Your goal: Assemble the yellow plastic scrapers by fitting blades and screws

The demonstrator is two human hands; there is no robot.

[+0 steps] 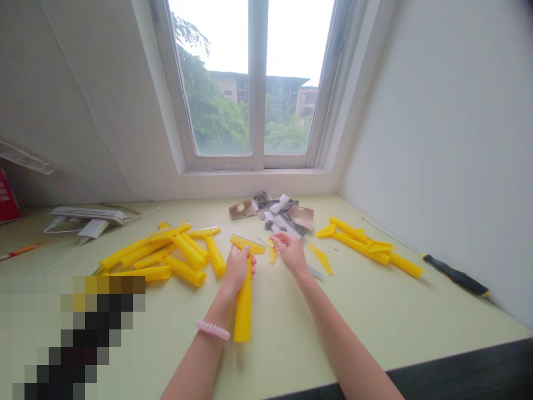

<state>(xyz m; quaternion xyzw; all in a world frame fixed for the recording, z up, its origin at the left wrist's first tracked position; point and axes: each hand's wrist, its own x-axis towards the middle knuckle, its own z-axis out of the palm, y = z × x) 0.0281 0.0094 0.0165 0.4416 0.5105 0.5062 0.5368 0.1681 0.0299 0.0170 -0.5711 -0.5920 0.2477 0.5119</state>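
My left hand (237,269) is closed around the neck of a yellow scraper (243,316), its handle pointing toward me and its wide head at the far end. To the right, my right hand (288,253) has its fingertips pinched together close to the scraper head. A thin, light sliver shows by those fingertips, too small to name. A small yellow piece (272,254) lies just left of the right fingers. Beyond that hand lie a flat yellow plate (321,259) and a grey metal blade (316,273), partly hidden by the wrist.
Several yellow scrapers are heaped (166,250) at left. More yellow scrapers (366,244) lie at right, near a black-handled screwdriver (456,275). Cardboard and printed packaging (285,214) sits below the window. A power strip (89,214) with cables is at far left. The lower left is pixelated.
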